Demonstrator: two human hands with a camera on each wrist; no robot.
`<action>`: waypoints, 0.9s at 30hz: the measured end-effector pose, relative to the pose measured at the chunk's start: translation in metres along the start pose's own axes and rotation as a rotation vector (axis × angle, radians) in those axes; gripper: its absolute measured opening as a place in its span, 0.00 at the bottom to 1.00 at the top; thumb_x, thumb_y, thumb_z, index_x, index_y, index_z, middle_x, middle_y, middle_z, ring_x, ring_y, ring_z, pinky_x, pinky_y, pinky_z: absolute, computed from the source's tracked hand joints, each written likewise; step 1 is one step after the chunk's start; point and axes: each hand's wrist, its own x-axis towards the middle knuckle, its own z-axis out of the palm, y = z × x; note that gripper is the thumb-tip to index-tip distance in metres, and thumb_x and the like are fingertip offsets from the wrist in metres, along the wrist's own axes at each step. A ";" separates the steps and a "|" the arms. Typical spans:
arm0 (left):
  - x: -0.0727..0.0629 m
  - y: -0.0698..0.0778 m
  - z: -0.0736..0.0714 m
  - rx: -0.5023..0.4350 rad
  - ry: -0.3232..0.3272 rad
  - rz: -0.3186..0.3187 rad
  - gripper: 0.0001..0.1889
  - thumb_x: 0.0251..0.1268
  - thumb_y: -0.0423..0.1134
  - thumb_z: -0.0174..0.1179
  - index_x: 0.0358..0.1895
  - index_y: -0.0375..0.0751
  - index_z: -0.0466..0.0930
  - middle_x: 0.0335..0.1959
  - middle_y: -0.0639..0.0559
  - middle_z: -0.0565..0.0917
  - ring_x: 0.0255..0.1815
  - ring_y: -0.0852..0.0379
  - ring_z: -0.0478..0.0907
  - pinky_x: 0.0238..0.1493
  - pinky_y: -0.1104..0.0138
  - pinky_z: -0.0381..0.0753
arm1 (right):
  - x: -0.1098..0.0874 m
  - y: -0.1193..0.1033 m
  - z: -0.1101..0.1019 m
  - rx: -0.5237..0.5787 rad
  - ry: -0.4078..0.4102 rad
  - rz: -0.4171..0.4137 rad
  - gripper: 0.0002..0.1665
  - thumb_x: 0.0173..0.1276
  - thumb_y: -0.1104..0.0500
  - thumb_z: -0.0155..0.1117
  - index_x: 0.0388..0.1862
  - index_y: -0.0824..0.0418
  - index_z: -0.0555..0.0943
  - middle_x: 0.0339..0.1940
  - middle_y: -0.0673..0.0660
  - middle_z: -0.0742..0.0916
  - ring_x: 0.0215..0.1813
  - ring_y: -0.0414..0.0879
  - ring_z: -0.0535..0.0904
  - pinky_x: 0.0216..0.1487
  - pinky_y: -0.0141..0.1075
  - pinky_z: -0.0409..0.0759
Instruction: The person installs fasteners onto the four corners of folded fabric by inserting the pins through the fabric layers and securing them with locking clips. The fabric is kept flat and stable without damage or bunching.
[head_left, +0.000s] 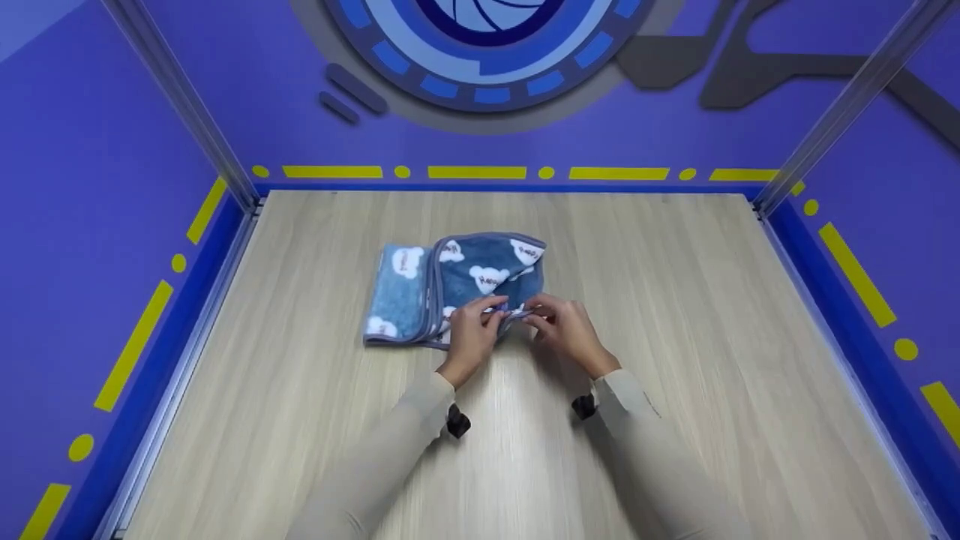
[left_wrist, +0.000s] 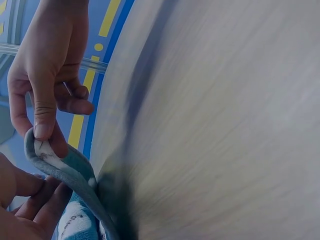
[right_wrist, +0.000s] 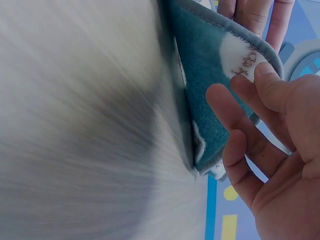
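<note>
A plush teal towel (head_left: 469, 259) with grey piping and white bear-head prints lies folded, its lighter left section (head_left: 397, 296) showing beside the darker top layer. At its near right edge, my left hand (head_left: 471, 334) holds the piped border between thumb and fingers. Just to the right, my right hand (head_left: 570, 330) pinches the same raised corner between thumb and index finger. Seen from the left wrist, the towel edge (left_wrist: 75, 177) curves up between the two hands. In the right wrist view, the lifted flap (right_wrist: 210, 65) stands above the table, and the right hand's other fingers are loosely bent.
The towel lies on a pale wood-grain table (head_left: 300, 420). Blue-purple panels with yellow dashes (head_left: 476, 172) rise at the back and both sides, joined by metal corner posts (head_left: 180, 97). Dark wrist cameras (head_left: 457, 421) hang at the sleeve cuffs.
</note>
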 end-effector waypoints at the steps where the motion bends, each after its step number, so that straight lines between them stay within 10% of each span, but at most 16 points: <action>1: 0.000 0.000 0.000 -0.002 -0.002 -0.002 0.12 0.65 0.22 0.65 0.49 0.30 0.88 0.44 0.38 0.88 0.43 0.51 0.89 0.42 0.66 0.87 | 0.000 0.000 0.000 0.010 -0.004 0.004 0.06 0.69 0.66 0.70 0.43 0.60 0.85 0.42 0.59 0.91 0.36 0.55 0.90 0.29 0.36 0.86; 27: -0.002 -0.001 0.002 0.038 -0.034 -0.012 0.12 0.62 0.23 0.66 0.47 0.34 0.90 0.45 0.42 0.89 0.47 0.51 0.88 0.45 0.69 0.86 | 0.002 0.001 0.003 0.040 -0.015 -0.029 0.06 0.68 0.65 0.71 0.42 0.63 0.86 0.39 0.61 0.91 0.33 0.59 0.90 0.28 0.33 0.85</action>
